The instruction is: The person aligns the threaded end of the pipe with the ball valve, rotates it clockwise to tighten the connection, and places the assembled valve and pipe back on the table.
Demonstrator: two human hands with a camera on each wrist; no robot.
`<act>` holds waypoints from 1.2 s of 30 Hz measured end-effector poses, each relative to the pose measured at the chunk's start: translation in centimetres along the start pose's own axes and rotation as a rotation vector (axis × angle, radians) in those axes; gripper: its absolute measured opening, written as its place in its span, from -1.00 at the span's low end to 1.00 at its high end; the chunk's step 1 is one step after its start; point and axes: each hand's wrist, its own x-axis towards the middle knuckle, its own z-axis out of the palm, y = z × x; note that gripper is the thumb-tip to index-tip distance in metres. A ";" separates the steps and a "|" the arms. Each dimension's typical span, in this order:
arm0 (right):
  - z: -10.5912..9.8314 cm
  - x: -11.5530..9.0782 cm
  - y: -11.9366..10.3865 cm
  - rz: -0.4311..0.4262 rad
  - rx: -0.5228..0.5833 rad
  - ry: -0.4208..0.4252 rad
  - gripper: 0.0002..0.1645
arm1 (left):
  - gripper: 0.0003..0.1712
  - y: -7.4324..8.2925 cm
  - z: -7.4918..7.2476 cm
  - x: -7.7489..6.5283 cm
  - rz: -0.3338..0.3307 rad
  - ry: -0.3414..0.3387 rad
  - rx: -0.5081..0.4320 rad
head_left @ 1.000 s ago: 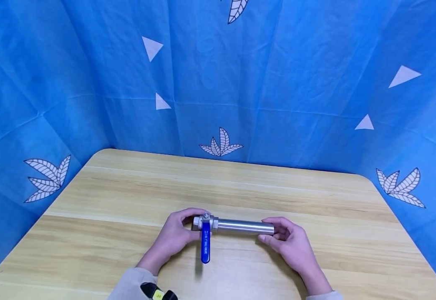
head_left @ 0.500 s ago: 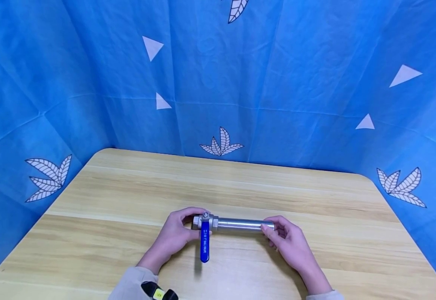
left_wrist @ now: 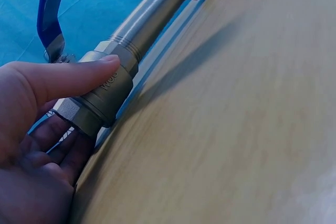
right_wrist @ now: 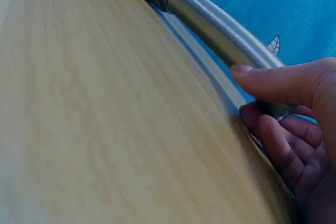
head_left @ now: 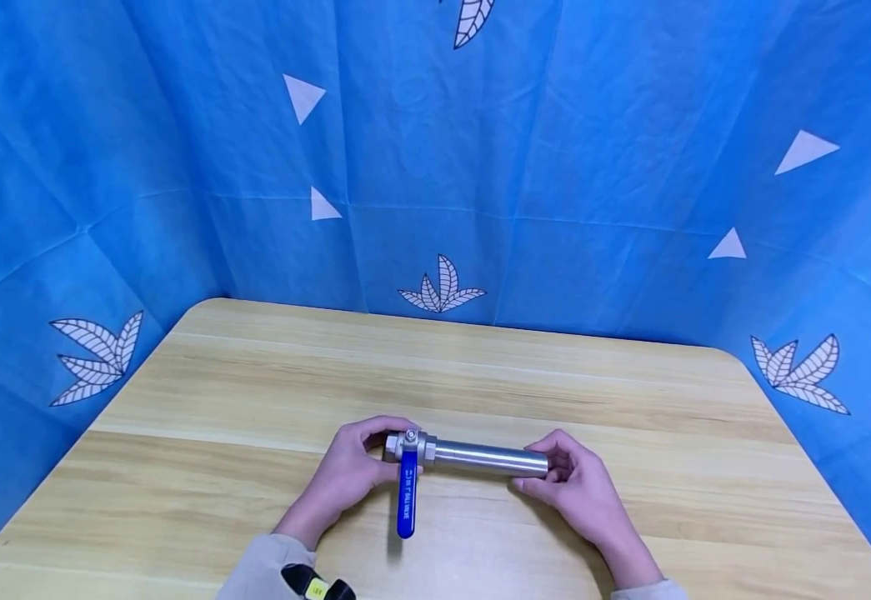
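Note:
My left hand (head_left: pixel 352 467) grips the silver body of a ball valve (head_left: pixel 410 447), thumb on the near side and fingers round the far side. The valve's long blue lever handle (head_left: pixel 407 496) points toward me in the head view. A smooth steel pipe (head_left: pixel 489 457) runs from the valve's hex end out to the right. At its free end my right hand (head_left: pixel 581 487) holds it between thumb and curled fingers. In the left wrist view the thumb (left_wrist: pixel 79 80) presses on the valve body. The right thumb (right_wrist: pixel 273 84) lies along the pipe in the right wrist view.
Valve and pipe are held low over a light wooden table (head_left: pixel 270 367), which shows their shadow. A blue curtain (head_left: pixel 435 150) with white leaves and triangles hangs behind and at both sides. A black band (head_left: pixel 318 585) with a yellow patch is at the left sleeve.
The right thumb rose onto the pipe half a second ago and is now back at its near lower side. The pipe's right end and the handle's tip have shifted slightly toward me. The left hand stays put.

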 end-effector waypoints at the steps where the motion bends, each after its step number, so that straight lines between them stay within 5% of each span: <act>1: 0.1 0.0 0.1 -0.023 0.006 0.003 -0.51 | -0.44 0.0 0.0 0.0 0.001 -0.002 0.002; 8: 0.2 0.1 0.7 -0.182 -0.062 0.036 -0.49 | -0.44 -0.3 -0.2 0.0 0.003 -0.001 -0.004; 22: 0.1 -0.1 0.3 -0.115 -0.005 0.065 -0.51 | -0.39 -0.2 0.0 0.1 0.004 0.018 0.006; 36: 0.2 -0.1 0.1 -0.031 -0.026 0.061 -0.73 | -0.49 -0.3 0.0 0.1 0.029 0.020 0.007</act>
